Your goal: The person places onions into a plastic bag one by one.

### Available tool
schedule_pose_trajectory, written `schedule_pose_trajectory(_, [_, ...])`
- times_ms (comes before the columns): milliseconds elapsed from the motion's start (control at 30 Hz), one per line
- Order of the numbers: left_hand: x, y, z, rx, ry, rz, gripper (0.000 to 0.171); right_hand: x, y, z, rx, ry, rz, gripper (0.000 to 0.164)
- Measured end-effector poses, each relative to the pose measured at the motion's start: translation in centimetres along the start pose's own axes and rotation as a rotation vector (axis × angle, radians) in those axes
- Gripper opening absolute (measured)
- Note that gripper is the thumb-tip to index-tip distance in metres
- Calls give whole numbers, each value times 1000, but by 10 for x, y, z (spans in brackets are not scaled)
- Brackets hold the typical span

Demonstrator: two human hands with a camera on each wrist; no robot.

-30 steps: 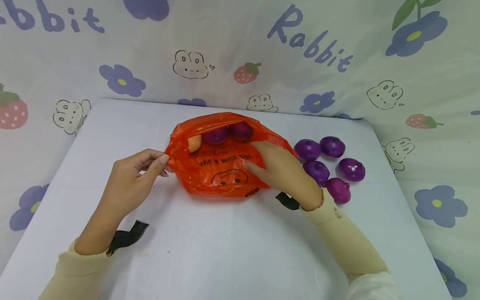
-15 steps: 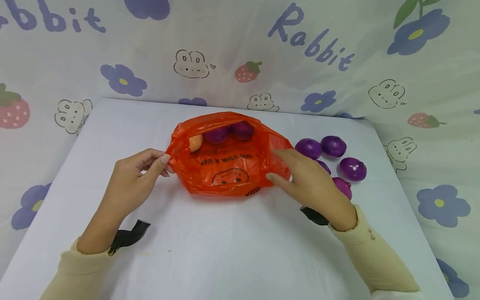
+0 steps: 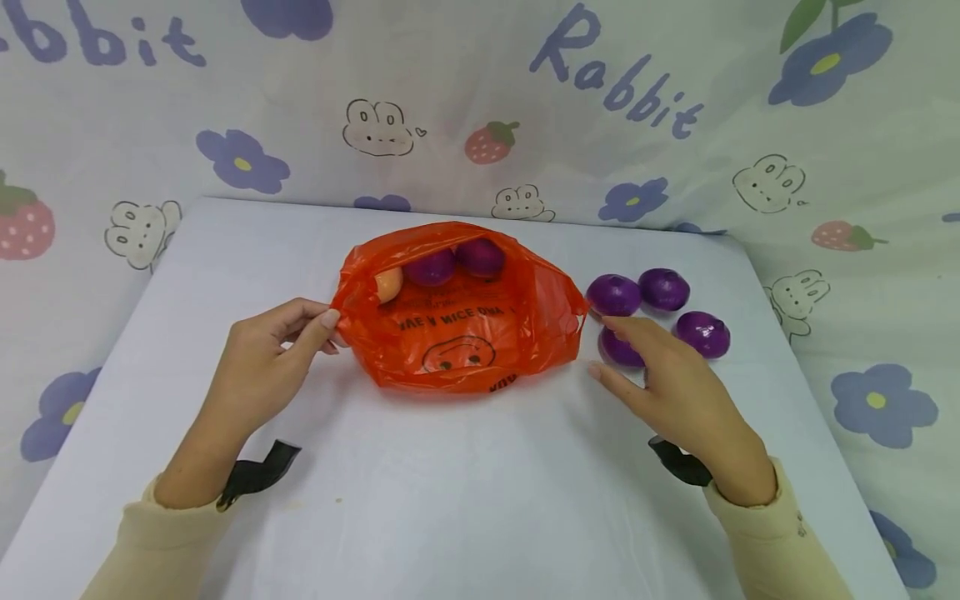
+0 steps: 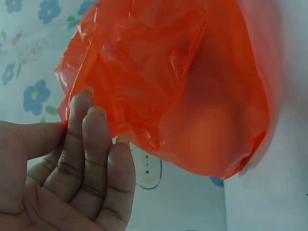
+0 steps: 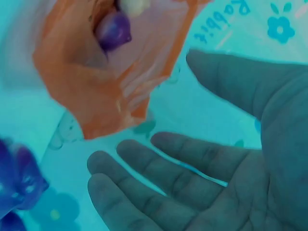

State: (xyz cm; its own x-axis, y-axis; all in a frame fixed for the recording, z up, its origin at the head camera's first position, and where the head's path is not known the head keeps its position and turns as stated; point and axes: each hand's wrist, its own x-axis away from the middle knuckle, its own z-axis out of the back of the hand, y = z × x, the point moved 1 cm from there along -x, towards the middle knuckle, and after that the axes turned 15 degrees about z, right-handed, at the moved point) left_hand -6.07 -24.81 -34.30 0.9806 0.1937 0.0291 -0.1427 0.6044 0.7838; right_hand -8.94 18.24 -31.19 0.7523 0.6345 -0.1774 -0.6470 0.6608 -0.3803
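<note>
A thin red-orange plastic bag (image 3: 551,333) lies on the table with its mouth open toward me. Inside it show two purple onions (image 3: 480,257) and a pale orange round thing (image 3: 389,285), partly covered by the bag. My left hand (image 3: 258,362) pinches the bag's left rim between thumb and index finger; the left wrist view shows its other fingers (image 4: 96,149) held loosely. My right hand (image 3: 678,400), its fingers spread and holding nothing, is just right of the bag. Close beyond it, a purple onion (image 3: 619,348) is partly hidden by the fingers.
More purple onions (image 3: 702,335) lie in a loose group right of the bag. A black strap end (image 3: 262,468) sticks out at my left wrist and another (image 3: 678,462) at my right. Behind the white table (image 3: 450,508) hangs a printed cloth (image 3: 435,50).
My right hand has drawn back from the bag's mouth, past its right rim, toward the lower right. The bag's right side now shows uncovered. My left hand keeps its pinch in place.
</note>
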Motion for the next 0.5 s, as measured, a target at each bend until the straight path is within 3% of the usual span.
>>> schedule_pose_trajectory(267, [0,0,-2,14,3,4,21,32,21,2,-9,-33,-107,79])
schedule_pose_trajectory(500, [-1,-1,-1,1,3,2,20,60,45,2,-14,13,-191,92])
